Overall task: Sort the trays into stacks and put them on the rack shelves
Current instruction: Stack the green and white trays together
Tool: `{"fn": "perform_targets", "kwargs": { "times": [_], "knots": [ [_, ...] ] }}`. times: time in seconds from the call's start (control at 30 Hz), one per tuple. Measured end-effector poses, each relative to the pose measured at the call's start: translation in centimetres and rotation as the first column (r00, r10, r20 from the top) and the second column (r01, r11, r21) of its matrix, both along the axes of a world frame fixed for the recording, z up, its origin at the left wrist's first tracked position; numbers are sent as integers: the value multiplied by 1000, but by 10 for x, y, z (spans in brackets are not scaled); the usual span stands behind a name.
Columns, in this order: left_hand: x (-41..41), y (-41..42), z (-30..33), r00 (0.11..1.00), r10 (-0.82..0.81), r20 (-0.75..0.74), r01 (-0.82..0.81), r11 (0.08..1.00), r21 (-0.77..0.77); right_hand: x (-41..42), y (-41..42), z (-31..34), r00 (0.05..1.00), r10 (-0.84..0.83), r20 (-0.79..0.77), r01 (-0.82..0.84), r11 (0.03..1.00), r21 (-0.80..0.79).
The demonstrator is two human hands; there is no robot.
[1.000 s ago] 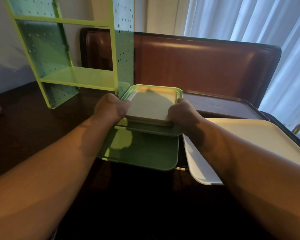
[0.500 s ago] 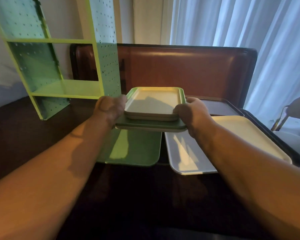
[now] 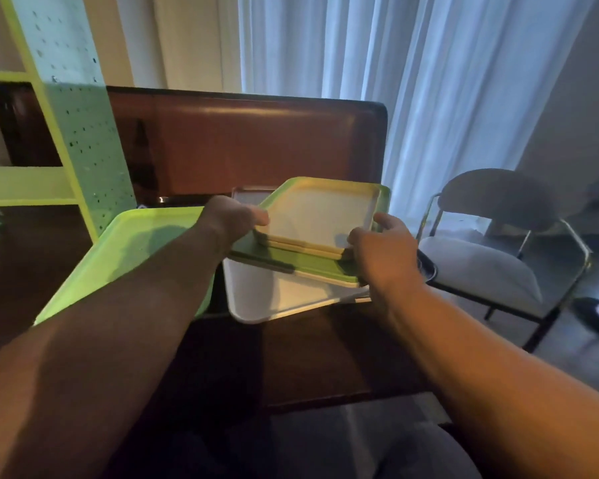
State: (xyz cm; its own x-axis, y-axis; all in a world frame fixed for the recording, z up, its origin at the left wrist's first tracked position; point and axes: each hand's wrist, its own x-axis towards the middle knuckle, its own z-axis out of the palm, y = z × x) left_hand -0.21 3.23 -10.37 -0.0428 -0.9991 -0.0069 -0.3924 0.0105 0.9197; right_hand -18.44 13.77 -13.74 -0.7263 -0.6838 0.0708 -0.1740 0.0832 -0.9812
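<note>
A small stack of trays (image 3: 320, 216) sits between the left hand (image 3: 234, 217) and the right hand (image 3: 382, 254), above a larger tray (image 3: 274, 299) lying on the worktop (image 3: 325, 354). Another large tray (image 3: 146, 236) lies just left of that one, partly under the left forearm. The rack (image 3: 80, 133) stands at the far left of the worktop. A big tray (image 3: 249, 143) leans upright behind them all. A chair (image 3: 498, 250) stands to the right, off the worktop, before the curtain (image 3: 395, 63).

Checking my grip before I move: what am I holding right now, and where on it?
A small stack of cream and green trays, left hand at its left edge, right hand at its near right corner.
</note>
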Motion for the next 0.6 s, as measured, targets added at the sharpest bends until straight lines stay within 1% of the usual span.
{"fn": "perform_targets", "kwargs": {
  "times": [0.1, 0.27, 0.37, 0.47, 0.53, 0.6],
  "knots": [
    [-18, -2, -1, 996, -75, 47, 74, 997, 24, 10, 39, 13, 997, -77, -27, 78, 996, 42],
    [-30, -9, 1, 993, -93, 66, 91, 995, 41, 8, 48, -3, 992, -124, -12, 124, 990, 69],
    [-25, -10, 0, 992, -112, 60, 110, 993, 39, 18, 48, -10, 995, -98, 9, 97, 992, 80],
    [-13, -15, 2, 990, -81, 119, 87, 995, -42, 29, 45, -20, 995, -50, 81, 49, 999, 17],
    [-3, -21, 5, 990, -38, 132, 47, 997, -65, 34, 41, -25, 987, 0, 158, 2, 1000, -15],
    [1, -24, 6, 979, -34, 200, 50, 996, -75, 36, 40, -26, 984, 29, 175, -27, 1000, -14]
  ]
}}
